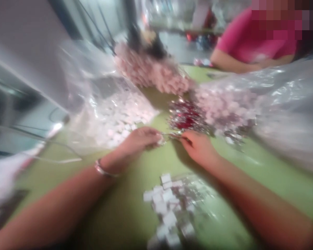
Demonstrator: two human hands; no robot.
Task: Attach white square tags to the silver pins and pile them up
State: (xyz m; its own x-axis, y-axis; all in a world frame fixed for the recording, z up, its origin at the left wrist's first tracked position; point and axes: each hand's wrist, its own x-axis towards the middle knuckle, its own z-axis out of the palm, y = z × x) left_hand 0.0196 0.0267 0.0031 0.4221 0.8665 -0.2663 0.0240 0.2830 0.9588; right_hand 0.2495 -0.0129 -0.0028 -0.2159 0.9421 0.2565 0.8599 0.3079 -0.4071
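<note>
My left hand (142, 139) is closed in a pinch on a small whitish piece (160, 139), too blurred to name. My right hand (198, 145) pinches a thin silvery strand (176, 134) that reaches across toward the left fingertips. Just beyond my right hand lies a pile of shiny red and silver pieces (186, 116). Nearer to me, between my forearms, white square tags (164, 201) with thin clear strands lie spread on the green table (130, 201).
A clear plastic bag (80, 107) spills many small white pieces (120, 116) at left. Pink bunches (156, 71) stand at the back, with paler pink pieces (224, 106) beside a large plastic bag (289, 111) at right. A person in a pink shirt (261, 38) sits across the table.
</note>
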